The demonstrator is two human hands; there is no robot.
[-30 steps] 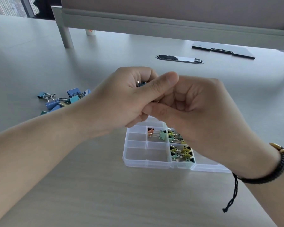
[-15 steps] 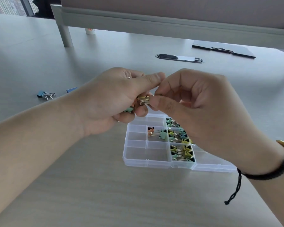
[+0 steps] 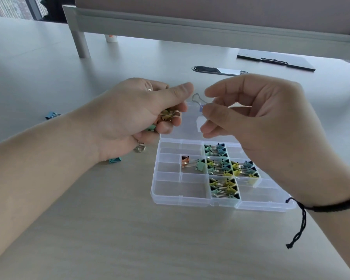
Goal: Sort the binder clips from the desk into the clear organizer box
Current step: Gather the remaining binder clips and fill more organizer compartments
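1. Step: picking one clip out of a bunch. R hand [image 3: 257, 122] pinches a small blue binder clip [image 3: 200, 107] above the organizer box [image 3: 182, 201]; L hand [image 3: 133, 118] is curled round a handful of clips [image 3: 168, 116].
2. Next, prob.: lower into a matching compartment, w/o snagging wire handles.
3. Grey desk [image 3: 109, 229]; loose clips [image 3: 52, 115] at left, clipboard [image 3: 275, 60] far back.

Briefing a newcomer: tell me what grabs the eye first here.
Two hands meet mid-frame: the left hand grips a bunch of clips, the right hand pinches a single clip. Just below them on the desk lies the clear organizer box, its right-hand compartments packed with colourful clips.
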